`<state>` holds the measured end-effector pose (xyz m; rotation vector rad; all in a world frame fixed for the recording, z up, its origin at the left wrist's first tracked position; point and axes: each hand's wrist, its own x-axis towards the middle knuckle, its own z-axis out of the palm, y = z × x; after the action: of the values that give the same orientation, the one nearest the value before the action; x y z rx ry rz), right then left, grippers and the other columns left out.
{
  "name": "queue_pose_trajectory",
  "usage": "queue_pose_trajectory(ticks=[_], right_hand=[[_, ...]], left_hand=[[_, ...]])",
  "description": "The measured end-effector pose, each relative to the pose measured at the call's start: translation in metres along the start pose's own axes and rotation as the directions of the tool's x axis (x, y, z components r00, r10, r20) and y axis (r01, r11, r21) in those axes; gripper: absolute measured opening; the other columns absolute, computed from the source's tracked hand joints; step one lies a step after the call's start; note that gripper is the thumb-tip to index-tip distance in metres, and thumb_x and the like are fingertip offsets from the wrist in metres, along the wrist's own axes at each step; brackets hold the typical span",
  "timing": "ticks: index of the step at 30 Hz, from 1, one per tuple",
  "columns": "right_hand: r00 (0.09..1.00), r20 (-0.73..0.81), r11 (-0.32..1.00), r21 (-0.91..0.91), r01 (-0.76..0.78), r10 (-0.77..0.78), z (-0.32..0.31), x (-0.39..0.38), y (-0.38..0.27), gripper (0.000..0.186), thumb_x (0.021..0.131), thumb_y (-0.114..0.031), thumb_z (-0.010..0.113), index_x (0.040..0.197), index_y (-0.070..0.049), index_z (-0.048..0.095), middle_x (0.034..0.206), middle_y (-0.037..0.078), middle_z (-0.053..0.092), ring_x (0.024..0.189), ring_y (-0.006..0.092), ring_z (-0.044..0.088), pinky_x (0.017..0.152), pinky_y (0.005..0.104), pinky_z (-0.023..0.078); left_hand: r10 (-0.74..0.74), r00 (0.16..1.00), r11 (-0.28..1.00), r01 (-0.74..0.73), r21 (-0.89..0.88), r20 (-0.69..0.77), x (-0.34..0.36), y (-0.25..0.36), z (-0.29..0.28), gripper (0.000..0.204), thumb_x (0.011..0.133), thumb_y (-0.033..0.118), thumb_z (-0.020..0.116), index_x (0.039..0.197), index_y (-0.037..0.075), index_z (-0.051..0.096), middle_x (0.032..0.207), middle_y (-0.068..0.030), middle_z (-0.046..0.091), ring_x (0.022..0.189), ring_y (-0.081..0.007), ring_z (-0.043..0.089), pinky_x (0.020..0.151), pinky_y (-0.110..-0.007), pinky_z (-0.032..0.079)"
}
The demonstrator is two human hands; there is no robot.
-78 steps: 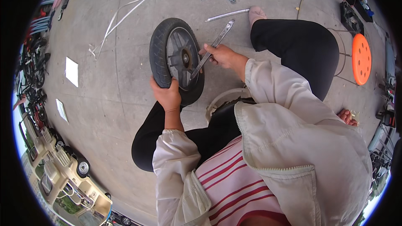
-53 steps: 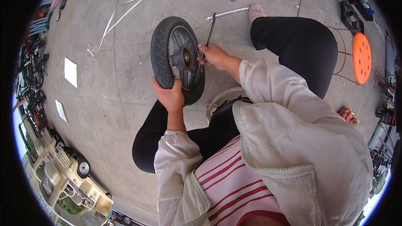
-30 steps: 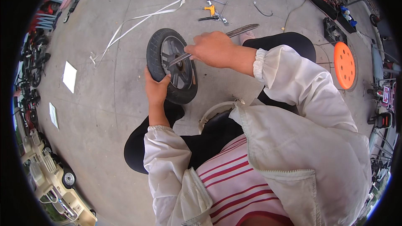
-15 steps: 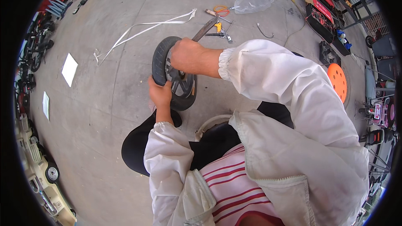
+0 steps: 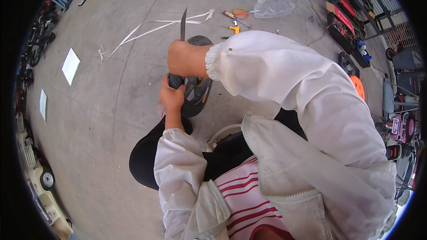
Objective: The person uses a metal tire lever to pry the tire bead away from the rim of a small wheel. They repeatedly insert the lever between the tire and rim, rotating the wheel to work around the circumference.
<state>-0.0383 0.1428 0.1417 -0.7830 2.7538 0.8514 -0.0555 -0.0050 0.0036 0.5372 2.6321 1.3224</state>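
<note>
A small wheel with a black tyre (image 5: 192, 108) stands in front of me, its dark spoked rim (image 5: 201, 90) facing right. My right hand (image 5: 184, 58) is closed round a tyre lever (image 5: 183, 26), whose flat metal blade sticks up beyond the fist. The lever's lower end is hidden behind the hand and sleeve. At the near left side of the wheel, my left hand (image 5: 172, 98) grips the tyre, thumb over its edge. My right fist hides part of the tyre just above the left hand.
Past the wheel lie a white strap (image 5: 147, 29), a yellow-handled tool (image 5: 234, 30), orange-handled scissors (image 5: 240, 13) and clear plastic sheeting (image 5: 271, 0). An orange round seat (image 5: 357, 88) and an open toolbox (image 5: 340, 29) are at right. White sheets (image 5: 70, 66) lie on the left floor.
My right hand has moved left across the wheel, swinging the tyre lever from slanting up-right to nearly straight away from me. The left hand keeps its hold on the tyre.
</note>
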Motion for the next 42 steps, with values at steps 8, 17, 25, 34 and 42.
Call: queue_pose_trajectory(ticks=[8,17,25,34,42], right_hand=[[0.975,0.166,0.975,-0.14,0.174,-0.15,-0.027,0.027,-0.008,0.017,0.074,-0.027,0.071,0.087,-0.016,0.074,0.082,0.0,0.072,0.074,0.0209,0.069,0.06,0.0333,0.047],[0.945,0.207,0.928,-0.222,0.299,-0.255,-0.023,0.042,-0.019,0.02,0.075,-0.028,0.069,0.09,-0.016,0.073,0.083,-0.001,0.072,0.075,0.0196,0.069,0.062,0.0316,0.045],[0.955,0.116,0.899,-0.323,0.295,-0.272,-0.013,0.04,-0.039,0.018,0.079,-0.029,0.065,0.086,-0.013,0.071,0.073,0.0,0.068,0.067,0.0208,0.066,0.056,0.0352,0.043],[0.855,-0.061,0.798,0.397,-0.452,0.515,0.043,-0.03,-0.072,0.014,0.072,-0.017,0.064,0.081,-0.007,0.068,0.077,0.007,0.064,0.073,0.0212,0.064,0.061,0.0356,0.049],[0.599,-0.08,0.501,0.641,-0.582,0.797,0.069,-0.031,-0.103,0.015,0.073,-0.017,0.066,0.083,-0.007,0.059,0.08,0.008,0.062,0.078,0.0257,0.065,0.065,0.0388,0.05]], left_hand=[[-0.068,0.997,0.983,0.074,-0.167,0.036,0.003,-0.02,-0.009,0.055,0.059,0.008,0.074,0.113,0.006,0.063,0.096,-0.0163,0.071,0.091,-0.0322,0.068,0.081,-0.037,0.051],[-0.094,0.995,0.981,0.099,-0.169,0.037,0.001,-0.028,-0.008,0.052,0.06,0.005,0.076,0.111,0.004,0.065,0.099,-0.0132,0.072,0.094,-0.0266,0.068,0.083,-0.035,0.051],[-0.013,0.999,0.97,0.025,-0.241,0.049,0.003,-0.035,-0.006,0.05,0.065,0.011,0.077,0.114,0.005,0.064,0.101,-0.0139,0.071,0.095,-0.0252,0.068,0.083,-0.033,0.05],[-0.052,0.996,0.986,0.063,-0.153,0.073,0.007,-0.027,0.002,0.065,0.06,0.009,0.071,0.123,0.003,0.057,0.105,-0.0187,0.067,0.1,-0.0326,0.065,0.089,-0.037,0.048],[-0.017,0.998,0.969,0.032,-0.246,0.064,0.016,-0.02,0.002,0.067,0.059,0.012,0.07,0.124,0.003,0.055,0.111,-0.0187,0.065,0.105,-0.0344,0.062,0.091,-0.038,0.047]])
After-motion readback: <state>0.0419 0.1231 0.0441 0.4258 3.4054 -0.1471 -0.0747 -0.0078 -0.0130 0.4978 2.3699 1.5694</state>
